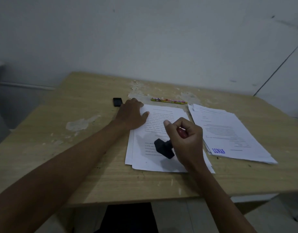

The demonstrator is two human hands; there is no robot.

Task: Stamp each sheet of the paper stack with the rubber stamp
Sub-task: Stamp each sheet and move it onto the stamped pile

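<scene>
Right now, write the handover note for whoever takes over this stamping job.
Left hand: open, pressing flat on the top left corner of the working stack.
Right hand: grips the rubber stamp by its red handle, the black base tilted over the lower part of the top sheet; contact cannot be told.
Done: the pile to the right shows a blue LUNAS mark on its top sheet.
Left: no mark visible on the working stack's top sheet; stamp it and those beneath.

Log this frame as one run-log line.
step: stamping top sheet | right hand: grips stamp, tilted over stack | left hand: flat on stack corner | done pile: right, marked LUNAS
</scene>
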